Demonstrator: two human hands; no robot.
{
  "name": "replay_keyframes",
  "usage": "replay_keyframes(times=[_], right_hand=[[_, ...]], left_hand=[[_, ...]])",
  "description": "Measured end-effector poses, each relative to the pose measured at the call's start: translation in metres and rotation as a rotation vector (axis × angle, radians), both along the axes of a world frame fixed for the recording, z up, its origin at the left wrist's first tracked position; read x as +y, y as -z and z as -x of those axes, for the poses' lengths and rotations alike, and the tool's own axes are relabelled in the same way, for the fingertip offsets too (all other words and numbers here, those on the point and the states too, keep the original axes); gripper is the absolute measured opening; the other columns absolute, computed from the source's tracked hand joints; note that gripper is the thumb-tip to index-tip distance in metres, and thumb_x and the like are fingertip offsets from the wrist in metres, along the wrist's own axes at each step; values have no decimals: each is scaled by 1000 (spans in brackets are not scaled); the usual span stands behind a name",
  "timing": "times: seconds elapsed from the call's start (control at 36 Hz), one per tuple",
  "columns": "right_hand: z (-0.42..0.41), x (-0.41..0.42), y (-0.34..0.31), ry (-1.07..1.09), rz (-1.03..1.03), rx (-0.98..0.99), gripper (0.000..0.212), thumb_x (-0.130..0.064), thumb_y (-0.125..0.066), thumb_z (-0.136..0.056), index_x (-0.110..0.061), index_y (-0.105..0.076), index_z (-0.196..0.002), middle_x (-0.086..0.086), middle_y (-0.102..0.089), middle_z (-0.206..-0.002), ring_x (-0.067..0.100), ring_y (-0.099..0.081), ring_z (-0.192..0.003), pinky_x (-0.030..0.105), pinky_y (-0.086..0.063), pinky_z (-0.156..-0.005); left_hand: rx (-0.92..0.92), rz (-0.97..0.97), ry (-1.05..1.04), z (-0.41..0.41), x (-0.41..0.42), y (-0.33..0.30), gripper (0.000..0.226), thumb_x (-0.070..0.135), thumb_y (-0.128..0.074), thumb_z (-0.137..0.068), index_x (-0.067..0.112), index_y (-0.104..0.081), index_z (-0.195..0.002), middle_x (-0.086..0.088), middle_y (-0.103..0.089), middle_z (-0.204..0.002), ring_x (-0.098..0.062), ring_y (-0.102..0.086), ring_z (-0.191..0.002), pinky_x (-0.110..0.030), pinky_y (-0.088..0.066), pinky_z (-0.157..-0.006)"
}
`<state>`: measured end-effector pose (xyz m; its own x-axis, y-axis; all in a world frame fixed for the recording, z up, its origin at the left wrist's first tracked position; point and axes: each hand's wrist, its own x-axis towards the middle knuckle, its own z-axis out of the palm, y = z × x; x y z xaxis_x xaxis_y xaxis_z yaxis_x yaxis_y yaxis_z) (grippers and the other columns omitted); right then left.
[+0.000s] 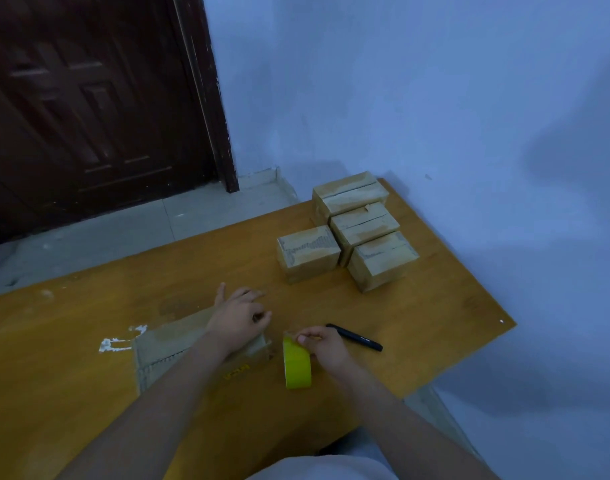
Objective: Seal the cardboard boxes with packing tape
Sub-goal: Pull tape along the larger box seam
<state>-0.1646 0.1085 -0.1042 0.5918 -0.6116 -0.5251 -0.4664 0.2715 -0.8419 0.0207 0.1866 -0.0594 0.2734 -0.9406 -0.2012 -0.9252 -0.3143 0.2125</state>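
A cardboard box (168, 348) lies in front of me on the wooden table (89, 317). My left hand (239, 315) rests on top of the box near its right end, fingers partly curled. A roll of yellow-green packing tape (296, 365) stands on edge just right of the box. My right hand (326, 344) grips the roll at its top, thumb and fingers pinching near the tape's edge. Several more cardboard boxes (352, 233) stand grouped at the far right of the table; their tops look glossy.
A black marker (355, 337) lies on the table just beyond my right hand. White paint smears (118, 342) mark the tabletop left of the box. The table's right edge (470, 355) meets a blue wall; a dark door (89, 98) stands at the far left.
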Motion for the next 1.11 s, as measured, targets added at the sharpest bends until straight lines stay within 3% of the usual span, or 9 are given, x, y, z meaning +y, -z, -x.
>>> replay_keyframes(times=[0.08, 0.17, 0.25, 0.31, 0.39, 0.61, 0.78, 0.94, 1.11], right_hand=[[1, 0, 0, 2, 3, 2, 20, -11, -57, -93, -21, -67, -78, -9, -63, -87, 15, -57, -96, 33, -45, -90], [1, 0, 0, -11, 10, 16, 21, -11, -56, -93, -21, -67, -79, -8, -63, -88, 14, -58, -94, 33, -46, -90], [0, -1, -1, -5, 1, 12, 19, -8, -55, -93, -17, -65, -79, -7, -62, -84, 10, -57, -84, 28, -47, -83], [0, -1, 0, -9, -7, 19, 19, -10, -56, -93, -17, -66, -79, -5, -62, -85, 15, -58, -88, 32, -47, -86], [-1, -1, 2, -9, -11, 31, 12, -12, -57, -93, -13, -67, -87, -2, -63, -89, 22, -59, -97, 39, -47, -92], [0, 1, 0, -15, 16, 23, 17, -14, -58, -93, -21, -69, -82, 3, -66, -95, 28, -61, -103, 45, -49, -95], [3, 3, 0, -12, 16, 31, 17, -15, -58, -93, -21, -71, -83, 3, -68, -95, 27, -62, -103, 46, -49, -95], [2, 4, -2, -4, 5, 40, 18, -12, -56, -94, -18, -69, -83, 6, -67, -97, 30, -61, -105, 46, -48, -96], [3, 5, -3, -2, 11, 50, 17, -12, -57, -93, -18, -70, -84, 7, -67, -98, 29, -61, -103, 46, -48, -96]], left_hand=[[0, 54, 33, -2, 0, 3, 46, 49, -40, -97, 19, -74, -89, 7, -45, -145, -14, -29, -139, -57, 7, -113], [-36, 331, 118, -7, 7, 13, 64, 62, -27, -92, 19, -73, -82, 0, -62, -124, -13, -43, -123, -67, -14, -106], [10, 537, 129, -5, 9, 12, 60, 56, -26, -97, 17, -70, -85, 1, -67, -100, -15, -53, -101, -40, -34, -98], [50, 564, 151, 0, 12, 6, 58, 50, -28, -99, 15, -67, -73, 2, -64, -90, -12, -50, -90, -24, -29, -77], [76, 563, 184, 4, 20, 10, 45, 43, -43, -93, 15, -60, -62, 1, -60, -80, -10, -43, -84, -25, -26, -71], [-74, 431, 238, 11, 40, 25, 28, 41, -48, -78, 17, -61, -75, -1, -64, -95, -19, -45, -100, -34, -52, -81], [-81, 465, 122, 28, 37, 16, 22, 30, -42, -75, 15, -55, -65, -1, -61, -83, -19, -42, -91, -31, -53, -74], [-75, 437, -16, 39, 37, 19, 20, 26, -52, -73, 17, -65, -61, 0, -65, -92, -16, -42, -91, -27, -54, -67], [153, 326, -194, 49, 28, 14, 29, 14, -49, -88, 13, -68, -110, 0, -54, -118, -20, -40, -111, -30, -38, -96]])
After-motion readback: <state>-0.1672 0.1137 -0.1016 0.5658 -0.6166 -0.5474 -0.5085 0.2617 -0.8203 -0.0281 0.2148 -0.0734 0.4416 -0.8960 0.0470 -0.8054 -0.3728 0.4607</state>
